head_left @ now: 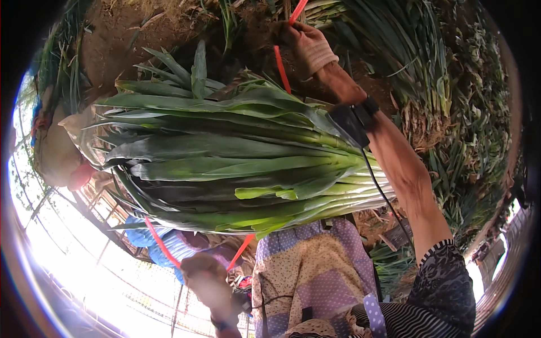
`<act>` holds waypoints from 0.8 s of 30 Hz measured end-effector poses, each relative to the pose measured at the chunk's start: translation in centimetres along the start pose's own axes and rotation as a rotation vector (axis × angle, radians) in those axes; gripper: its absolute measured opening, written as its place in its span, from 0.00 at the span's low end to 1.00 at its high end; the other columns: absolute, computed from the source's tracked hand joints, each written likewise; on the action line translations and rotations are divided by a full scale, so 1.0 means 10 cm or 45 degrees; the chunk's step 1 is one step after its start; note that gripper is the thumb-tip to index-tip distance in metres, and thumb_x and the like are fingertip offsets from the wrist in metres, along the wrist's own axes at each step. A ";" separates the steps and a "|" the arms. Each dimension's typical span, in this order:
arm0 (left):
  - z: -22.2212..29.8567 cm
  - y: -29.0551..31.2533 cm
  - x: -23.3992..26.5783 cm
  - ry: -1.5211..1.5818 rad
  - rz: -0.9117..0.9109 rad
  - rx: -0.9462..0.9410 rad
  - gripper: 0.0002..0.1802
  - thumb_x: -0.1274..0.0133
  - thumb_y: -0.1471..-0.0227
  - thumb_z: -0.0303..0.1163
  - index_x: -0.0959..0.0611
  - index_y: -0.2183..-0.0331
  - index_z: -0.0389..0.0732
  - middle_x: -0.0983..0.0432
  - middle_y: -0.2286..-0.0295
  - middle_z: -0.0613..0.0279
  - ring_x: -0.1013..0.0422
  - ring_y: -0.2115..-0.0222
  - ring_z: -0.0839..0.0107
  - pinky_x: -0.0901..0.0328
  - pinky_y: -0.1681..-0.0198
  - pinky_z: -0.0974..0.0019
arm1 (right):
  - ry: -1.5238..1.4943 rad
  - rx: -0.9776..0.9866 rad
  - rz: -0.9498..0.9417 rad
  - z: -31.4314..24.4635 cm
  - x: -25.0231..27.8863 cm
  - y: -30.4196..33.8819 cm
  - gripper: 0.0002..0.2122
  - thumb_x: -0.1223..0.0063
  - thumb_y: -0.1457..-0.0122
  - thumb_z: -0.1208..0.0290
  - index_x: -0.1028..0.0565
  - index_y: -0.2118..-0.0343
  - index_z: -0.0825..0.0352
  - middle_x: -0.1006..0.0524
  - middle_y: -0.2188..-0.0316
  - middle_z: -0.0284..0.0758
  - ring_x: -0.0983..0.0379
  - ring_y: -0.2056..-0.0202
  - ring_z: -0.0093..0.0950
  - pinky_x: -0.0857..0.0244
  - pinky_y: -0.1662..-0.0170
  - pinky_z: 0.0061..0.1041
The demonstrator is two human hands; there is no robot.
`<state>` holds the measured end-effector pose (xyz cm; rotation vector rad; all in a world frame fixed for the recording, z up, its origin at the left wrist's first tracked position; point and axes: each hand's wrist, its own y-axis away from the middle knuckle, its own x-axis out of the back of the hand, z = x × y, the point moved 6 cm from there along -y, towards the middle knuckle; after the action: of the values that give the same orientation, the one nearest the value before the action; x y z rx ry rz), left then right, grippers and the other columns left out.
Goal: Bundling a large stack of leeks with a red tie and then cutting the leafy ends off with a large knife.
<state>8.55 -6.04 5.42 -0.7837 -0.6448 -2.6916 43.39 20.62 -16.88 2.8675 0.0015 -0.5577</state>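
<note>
Brown ground point(112, 48) spreads left of the right grip point(306, 45). One large leek bundle point(242, 158) lies between that grip and the left grip point(207, 277); both, gloved, are closed around red strap point(282, 70), two lengths showing at each.

Left hand point(206, 275) plus right hand point(311, 48): two, both gloved. Big leek bundle point(203, 147): one; leaves overlap, past counting. Red strap point(282, 70): four stretches showing, number of pieces unclear. Patchwork apron point(315, 259): one. Patterned sleeve point(445, 288): one. Black wrist box point(347, 124): one. Surrounding leeks point(414, 62): many, too merged for counting.
</note>
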 end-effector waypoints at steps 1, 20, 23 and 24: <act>-0.06 0.04 0.19 -0.303 -0.013 0.029 0.03 0.56 0.52 0.27 0.28 0.74 0.41 0.32 0.79 0.66 0.37 0.83 0.79 0.43 0.80 0.75 | -0.046 0.021 -0.094 0.09 0.00 -0.07 0.09 0.54 0.40 0.72 0.27 0.58 0.66 0.25 0.66 0.27 0.29 0.64 0.17 0.36 0.58 0.14; -0.06 0.42 -0.16 -0.092 -0.492 -0.040 0.08 0.57 0.50 0.30 0.29 0.75 0.35 0.30 0.78 0.55 0.34 0.80 0.66 0.37 0.76 0.65 | 0.033 0.101 0.168 -0.71 -0.45 0.66 0.13 0.54 0.40 0.63 0.27 0.64 0.70 0.28 0.74 0.31 0.32 0.70 0.22 0.40 0.67 0.19; 0.00 0.33 -0.71 0.281 -0.690 0.102 0.15 0.58 0.46 0.36 0.27 0.70 0.32 0.29 0.72 0.56 0.33 0.76 0.66 0.37 0.73 0.65 | -0.024 0.110 0.160 -0.84 -0.68 1.55 0.10 0.47 0.43 0.66 0.29 0.70 0.70 0.29 0.76 0.34 0.32 0.74 0.26 0.36 0.68 0.22; 0.10 0.24 -0.97 0.366 -0.704 0.092 0.17 0.58 0.44 0.39 0.26 0.70 0.33 0.28 0.73 0.59 0.33 0.76 0.68 0.37 0.74 0.67 | 0.366 0.083 0.037 -0.93 -0.79 1.73 0.09 0.44 0.48 0.69 0.29 0.71 0.69 0.28 0.76 0.35 0.31 0.73 0.29 0.36 0.66 0.25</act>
<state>17.80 -6.36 1.59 -0.2012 -0.9942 -3.1536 40.21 6.03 -1.86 2.9789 -0.0120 -0.1384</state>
